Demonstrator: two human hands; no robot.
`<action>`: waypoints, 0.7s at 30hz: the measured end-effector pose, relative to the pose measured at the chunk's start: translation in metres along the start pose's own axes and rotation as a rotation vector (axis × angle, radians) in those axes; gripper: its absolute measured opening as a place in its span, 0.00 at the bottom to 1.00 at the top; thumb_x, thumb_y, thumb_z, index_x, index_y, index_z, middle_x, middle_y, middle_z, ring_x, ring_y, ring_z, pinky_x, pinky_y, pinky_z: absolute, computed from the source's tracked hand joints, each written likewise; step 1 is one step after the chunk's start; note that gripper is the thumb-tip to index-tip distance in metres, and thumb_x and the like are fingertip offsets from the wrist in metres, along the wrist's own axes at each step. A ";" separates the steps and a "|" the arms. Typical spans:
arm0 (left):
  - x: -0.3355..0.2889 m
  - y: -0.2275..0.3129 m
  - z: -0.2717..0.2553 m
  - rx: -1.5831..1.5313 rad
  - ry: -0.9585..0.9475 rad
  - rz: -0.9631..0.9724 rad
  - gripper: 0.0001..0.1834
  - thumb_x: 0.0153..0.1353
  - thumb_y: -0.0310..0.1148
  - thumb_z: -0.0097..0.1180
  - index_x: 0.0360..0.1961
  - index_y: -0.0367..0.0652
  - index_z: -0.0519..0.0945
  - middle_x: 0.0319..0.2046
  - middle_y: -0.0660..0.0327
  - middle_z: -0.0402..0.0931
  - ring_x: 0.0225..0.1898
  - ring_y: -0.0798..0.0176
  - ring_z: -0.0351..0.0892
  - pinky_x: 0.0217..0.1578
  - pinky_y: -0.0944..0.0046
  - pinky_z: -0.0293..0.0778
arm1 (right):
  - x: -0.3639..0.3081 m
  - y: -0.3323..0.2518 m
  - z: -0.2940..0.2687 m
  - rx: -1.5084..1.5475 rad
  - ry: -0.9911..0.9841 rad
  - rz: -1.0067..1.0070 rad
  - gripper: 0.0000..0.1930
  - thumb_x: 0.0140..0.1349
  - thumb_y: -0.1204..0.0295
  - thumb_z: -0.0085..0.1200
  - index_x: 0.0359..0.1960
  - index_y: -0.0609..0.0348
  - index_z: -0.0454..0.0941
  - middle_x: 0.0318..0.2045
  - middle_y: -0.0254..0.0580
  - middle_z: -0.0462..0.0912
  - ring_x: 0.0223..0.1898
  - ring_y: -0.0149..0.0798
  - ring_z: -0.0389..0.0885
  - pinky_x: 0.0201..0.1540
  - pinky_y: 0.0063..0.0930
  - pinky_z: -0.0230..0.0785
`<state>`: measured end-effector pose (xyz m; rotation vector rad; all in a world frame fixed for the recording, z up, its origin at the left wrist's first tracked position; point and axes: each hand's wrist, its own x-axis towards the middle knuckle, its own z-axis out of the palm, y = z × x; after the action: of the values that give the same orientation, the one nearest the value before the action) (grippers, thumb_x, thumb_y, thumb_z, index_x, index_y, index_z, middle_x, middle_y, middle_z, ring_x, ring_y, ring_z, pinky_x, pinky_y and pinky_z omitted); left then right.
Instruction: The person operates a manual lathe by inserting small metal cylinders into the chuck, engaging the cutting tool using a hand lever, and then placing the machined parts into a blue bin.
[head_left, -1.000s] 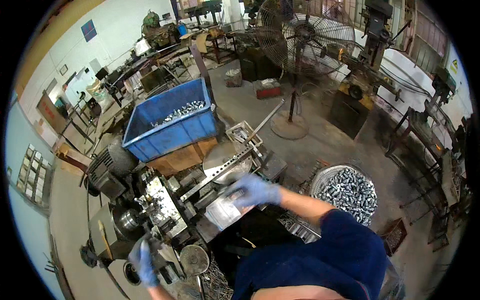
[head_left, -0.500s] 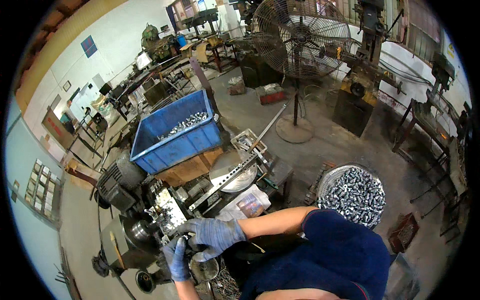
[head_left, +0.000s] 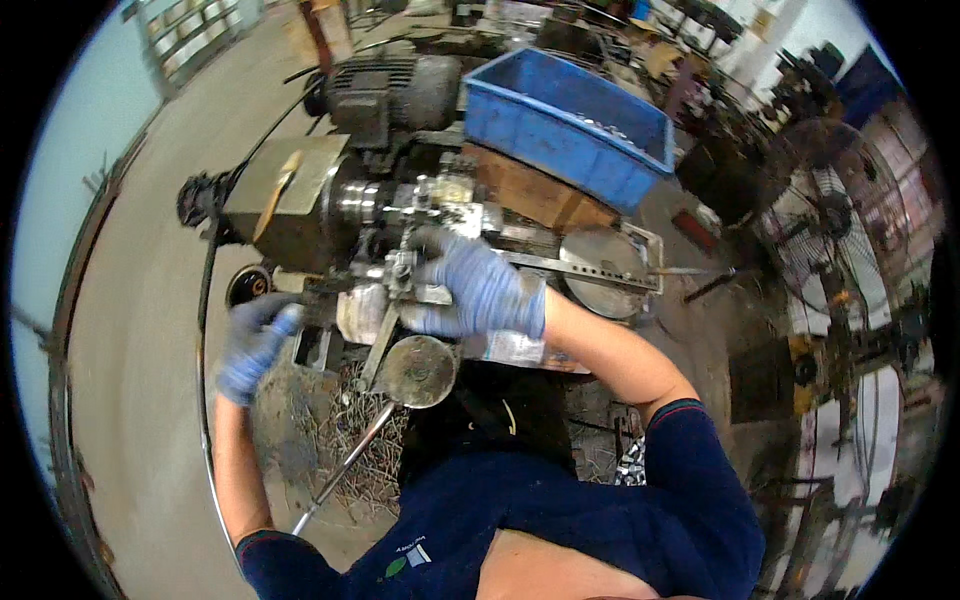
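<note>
Both my hands wear blue gloves. My right hand (head_left: 478, 288) rests on the metal fixture (head_left: 405, 265) at the front of a small lathe-like machine (head_left: 340, 205), fingers curled around a part there. My left hand (head_left: 255, 340) is closed on a lever handle (head_left: 300, 312) at the machine's left front. A round handwheel (head_left: 418, 370) sits just below my right hand. A long metal rod (head_left: 345, 465) slants down from it.
A blue plastic crate (head_left: 560, 125) of small metal parts stands behind the machine on a wooden block (head_left: 535, 195). A grey motor (head_left: 385, 90) sits at the back. Metal swarf (head_left: 345, 430) litters the floor below. A standing fan (head_left: 830, 225) is at right.
The view has swung left and down onto the machine. My right hand has moved from the tray at right onto the fixture. My left hand stays on the lever.
</note>
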<state>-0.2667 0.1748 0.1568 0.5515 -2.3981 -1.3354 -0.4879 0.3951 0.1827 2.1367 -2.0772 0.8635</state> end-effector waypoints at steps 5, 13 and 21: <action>-0.083 -0.094 -0.106 1.055 0.353 -0.174 0.16 0.56 0.43 0.54 0.40 0.43 0.80 0.32 0.52 0.79 0.34 0.50 0.78 0.37 0.57 0.73 | 0.083 0.032 0.022 -0.419 -0.292 0.158 0.29 0.50 0.45 0.54 0.28 0.67 0.80 0.39 0.60 0.75 0.42 0.53 0.76 0.46 0.39 0.70; -0.165 -0.218 -0.111 0.692 0.476 -0.521 0.19 0.53 0.47 0.56 0.28 0.39 0.79 0.26 0.48 0.77 0.32 0.45 0.76 0.34 0.51 0.69 | 0.128 0.080 0.068 -0.395 -0.335 0.293 0.28 0.46 0.45 0.56 0.34 0.61 0.81 0.33 0.54 0.81 0.37 0.50 0.81 0.43 0.40 0.72; -0.140 -0.176 -0.095 0.976 0.432 -0.594 0.17 0.54 0.44 0.54 0.33 0.40 0.77 0.30 0.46 0.76 0.36 0.44 0.75 0.37 0.50 0.69 | 0.131 0.078 0.077 -0.308 -0.225 0.422 0.33 0.49 0.41 0.50 0.36 0.62 0.81 0.44 0.61 0.75 0.37 0.52 0.80 0.43 0.40 0.72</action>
<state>-0.0711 0.0890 0.0387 1.6871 -2.4325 -0.0196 -0.5404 0.2374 0.1445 1.7359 -2.6227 0.2944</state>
